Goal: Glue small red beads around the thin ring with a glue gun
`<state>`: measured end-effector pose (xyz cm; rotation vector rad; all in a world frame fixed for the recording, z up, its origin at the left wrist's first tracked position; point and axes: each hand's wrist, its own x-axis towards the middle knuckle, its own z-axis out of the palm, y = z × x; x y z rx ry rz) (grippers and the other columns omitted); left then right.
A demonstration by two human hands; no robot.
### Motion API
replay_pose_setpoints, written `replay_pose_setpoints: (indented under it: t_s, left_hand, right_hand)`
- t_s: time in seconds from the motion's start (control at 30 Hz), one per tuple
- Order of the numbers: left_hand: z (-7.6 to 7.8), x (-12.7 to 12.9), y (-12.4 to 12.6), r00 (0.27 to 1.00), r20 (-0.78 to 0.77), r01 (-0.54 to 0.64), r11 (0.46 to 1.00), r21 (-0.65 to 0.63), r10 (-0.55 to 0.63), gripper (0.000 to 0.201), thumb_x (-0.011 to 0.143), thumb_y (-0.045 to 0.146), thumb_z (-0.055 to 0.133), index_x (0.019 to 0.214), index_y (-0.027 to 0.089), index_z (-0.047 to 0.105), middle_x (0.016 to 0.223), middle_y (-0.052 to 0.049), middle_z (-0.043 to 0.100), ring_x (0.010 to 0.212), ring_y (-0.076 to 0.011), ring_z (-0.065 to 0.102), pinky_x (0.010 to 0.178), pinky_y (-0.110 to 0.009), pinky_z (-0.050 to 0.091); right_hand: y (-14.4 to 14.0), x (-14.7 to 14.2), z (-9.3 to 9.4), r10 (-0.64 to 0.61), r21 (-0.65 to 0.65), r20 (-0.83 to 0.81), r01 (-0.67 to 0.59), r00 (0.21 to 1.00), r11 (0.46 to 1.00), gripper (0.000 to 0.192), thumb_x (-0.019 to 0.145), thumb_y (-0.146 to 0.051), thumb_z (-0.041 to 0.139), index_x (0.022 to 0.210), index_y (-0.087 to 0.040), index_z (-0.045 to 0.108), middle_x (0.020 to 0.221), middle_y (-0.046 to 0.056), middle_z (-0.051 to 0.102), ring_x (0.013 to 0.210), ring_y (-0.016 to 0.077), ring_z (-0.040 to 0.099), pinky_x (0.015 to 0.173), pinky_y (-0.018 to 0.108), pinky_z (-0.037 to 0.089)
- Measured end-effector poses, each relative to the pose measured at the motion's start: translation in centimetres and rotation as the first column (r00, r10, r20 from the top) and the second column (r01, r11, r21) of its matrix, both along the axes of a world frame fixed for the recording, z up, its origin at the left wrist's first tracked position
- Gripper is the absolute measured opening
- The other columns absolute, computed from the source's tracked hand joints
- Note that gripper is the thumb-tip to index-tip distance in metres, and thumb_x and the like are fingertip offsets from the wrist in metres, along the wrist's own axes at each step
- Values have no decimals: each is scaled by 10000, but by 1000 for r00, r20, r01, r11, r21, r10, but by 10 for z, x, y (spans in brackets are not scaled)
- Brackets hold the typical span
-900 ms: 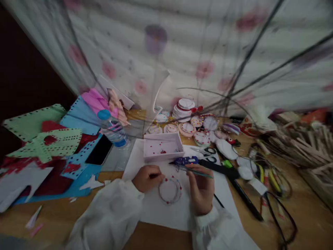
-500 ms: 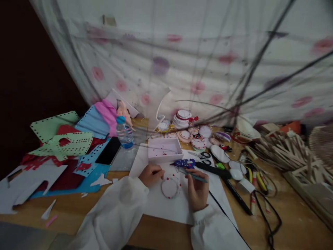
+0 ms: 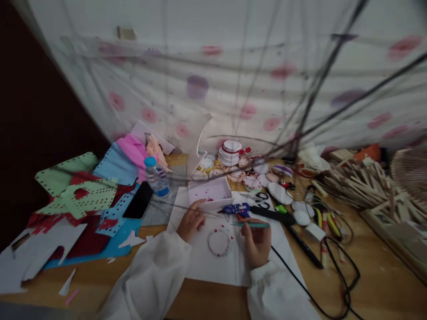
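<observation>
My right hand (image 3: 257,243) grips teal tweezers (image 3: 256,225), their tips pointing left above the white paper (image 3: 200,266). My left hand (image 3: 191,221) is at the front wall of a small white box (image 3: 218,205), index finger stretched toward it and the other fingers loosely bent, with nothing visible in them. Small red pieces lie inside the box. Between my hands, a thin pale ring dotted with red beads (image 3: 219,255) rests flat on the paper. Just behind the tweezers lies a blue glue gun (image 3: 236,209), and black-handled scissors (image 3: 263,201) are beside it.
To the left are a water bottle (image 3: 156,180), a black phone (image 3: 138,200) and punched felt sheets (image 3: 90,195). Decorated round pieces (image 3: 236,174) crowd the back. Wooden sticks (image 3: 360,184), a black cable (image 3: 347,284) and pliers (image 3: 333,224) lie right.
My left hand has moved up from beside the beaded ring to the box's front, its index finger extending. The tweezers in my right hand have turned nearly level. The view has shifted slightly.
</observation>
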<state>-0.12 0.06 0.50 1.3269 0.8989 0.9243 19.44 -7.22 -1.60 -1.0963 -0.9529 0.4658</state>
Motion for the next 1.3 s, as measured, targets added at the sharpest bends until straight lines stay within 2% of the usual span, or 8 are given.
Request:
replay_pose_setpoints:
  t_s: [0.13,0.27,0.37,0.67,0.83,1.03,1.17,1.3]
  left_hand:
    - [0,1,2,998,40,-38,999,-34,39,687,854,366,507,1429,190,177,641,57,528,406,-65,434,403,-179,338]
    - [-8,3,0,997,8,-70,996,-56,71,476,822,298,526,1257,205,356,639,73,496,404,-62,437,384,-169,353]
    - [-11,3,-2,997,-3,-72,997,-26,72,382,839,283,505,1196,208,389,667,63,494,435,-63,446,402,-169,373]
    - [-8,0,1,997,-21,-79,996,-50,78,388,859,411,516,1177,214,410,698,25,581,500,-109,546,486,-227,437]
    - [-9,5,0,988,-29,-150,987,-63,148,389,842,446,530,1142,221,428,689,18,612,469,-115,538,472,-231,415]
    - [-2,4,1,993,-46,-114,991,-66,111,388,843,424,538,1150,222,413,694,24,615,497,-115,552,498,-232,424]
    - [5,2,1,994,-59,-94,993,-69,90,378,860,420,520,1153,206,416,712,10,636,506,-117,563,500,-235,421]
    - [5,7,-2,985,-65,-162,986,-44,159,357,871,465,483,1093,187,457,709,-12,668,480,-125,571,480,-237,397]
  right_hand:
    - [1,0,-2,-10,-35,-24,10,1000,999,157,830,-263,615,931,-202,512,894,49,607,604,118,546,519,256,458]
    - [1,0,-4,-37,-81,1,37,999,996,157,820,-278,629,915,-194,537,884,58,609,620,130,548,508,254,450]
    - [2,1,-6,-42,-97,-7,41,999,994,169,814,-281,639,921,-197,538,886,63,615,666,150,567,525,263,458]
    - [5,0,-3,-163,-73,-52,159,985,985,208,789,-277,673,913,-197,528,866,65,624,669,163,579,513,273,473]
    - [5,0,-3,-154,-50,-34,152,988,987,185,795,-254,659,904,-199,521,868,71,621,680,172,591,497,273,470]
    - [4,-2,1,-96,-17,-45,95,994,995,153,829,-223,615,924,-207,496,860,57,614,639,145,579,480,249,456]
    - [3,-2,10,-115,-18,-84,114,990,993,152,831,-216,612,923,-205,493,856,55,615,679,156,593,507,255,475]
    - [-3,-4,21,-112,18,-143,116,983,993,152,832,-202,607,935,-206,495,879,53,618,642,136,577,537,272,494]
